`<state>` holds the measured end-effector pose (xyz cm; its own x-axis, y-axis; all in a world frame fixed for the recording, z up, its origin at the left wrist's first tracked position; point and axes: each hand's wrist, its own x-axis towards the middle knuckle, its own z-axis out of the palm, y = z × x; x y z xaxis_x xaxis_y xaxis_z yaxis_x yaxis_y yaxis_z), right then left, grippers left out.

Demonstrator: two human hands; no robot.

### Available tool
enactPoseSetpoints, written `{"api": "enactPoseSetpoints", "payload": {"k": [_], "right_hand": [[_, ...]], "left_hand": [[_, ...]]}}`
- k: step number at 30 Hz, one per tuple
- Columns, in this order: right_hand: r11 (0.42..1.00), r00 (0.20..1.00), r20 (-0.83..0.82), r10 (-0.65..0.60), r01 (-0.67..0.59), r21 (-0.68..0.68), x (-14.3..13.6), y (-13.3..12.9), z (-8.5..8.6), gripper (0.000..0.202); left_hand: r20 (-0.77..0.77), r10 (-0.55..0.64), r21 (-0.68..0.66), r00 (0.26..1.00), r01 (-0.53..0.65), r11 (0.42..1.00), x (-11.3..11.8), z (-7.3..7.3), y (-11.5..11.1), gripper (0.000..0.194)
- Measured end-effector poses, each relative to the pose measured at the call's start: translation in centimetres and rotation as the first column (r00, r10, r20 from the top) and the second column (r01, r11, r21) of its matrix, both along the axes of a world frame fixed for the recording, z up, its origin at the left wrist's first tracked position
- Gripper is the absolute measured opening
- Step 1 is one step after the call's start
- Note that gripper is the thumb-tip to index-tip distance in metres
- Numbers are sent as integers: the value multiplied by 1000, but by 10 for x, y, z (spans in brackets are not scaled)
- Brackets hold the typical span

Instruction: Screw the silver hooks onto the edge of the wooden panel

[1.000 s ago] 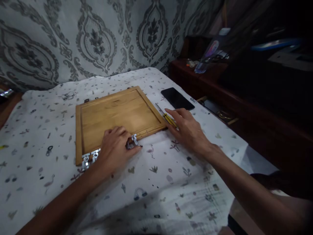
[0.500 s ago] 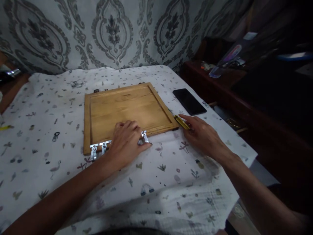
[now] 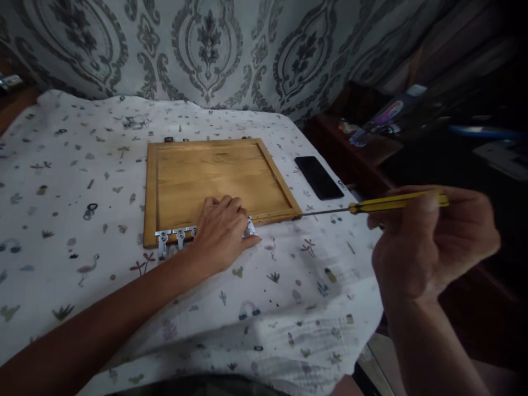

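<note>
A yellow-handled screwdriver (image 3: pixel 396 202) has just been lifted from beside a wooden panel (image 3: pixel 214 176) and is now held up at the right, its shaft pointed left. The handle is gripped between the thumb and fingers of the right hand (image 3: pixel 429 253). The tip is seen against the panel's near right corner; whether it is touched cannot be told. The tool therefore seems ready for use, while the panel is apparently being steadied from the other side.

The panel is laid flat on a white printed cloth (image 3: pixel 297 330), ahead of the wearer. Silver metal hinges (image 3: pixel 163 236) are lined up along its near edge. Part of that row is covered by the left hand (image 3: pixel 220 234), which is rested over the edge with fingers curled; whether anything is gripped beneath cannot be told.

A dark phone (image 3: pixel 319 177) is set just to the right of the panel, apart from it. Farther right, a clear bottle (image 3: pixel 383 118) is tilted on dark reddish furniture (image 3: pixel 334 146). Access to the middle hinges is blocked chiefly by the left hand.
</note>
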<state>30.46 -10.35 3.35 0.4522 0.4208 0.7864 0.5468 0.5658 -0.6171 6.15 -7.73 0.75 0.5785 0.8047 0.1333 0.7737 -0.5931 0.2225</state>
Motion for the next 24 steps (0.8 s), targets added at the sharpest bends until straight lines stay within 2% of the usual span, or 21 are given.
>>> {"api": "enactPoseSetpoints", "payload": {"k": [4, 8, 15, 24], "right_hand": [[979, 975, 90, 203, -204, 1, -39, -3, 9, 22], [951, 935, 174, 310, -306, -53, -67, 0, 5, 15], [909, 898, 184, 400, -362, -208, -79, 9, -6, 10], [911, 903, 230, 364, -294, -288, -81, 13, -3, 16]], "left_hand": [[22, -8, 31, 1000, 8, 999, -1, -4, -1, 37], [46, -22, 38, 999, 20, 999, -2, -5, 0, 36], [76, -7, 22, 997, 6, 1000, -1, -4, 0, 35], [81, -7, -4, 997, 8, 1000, 0, -6, -1, 35]]}}
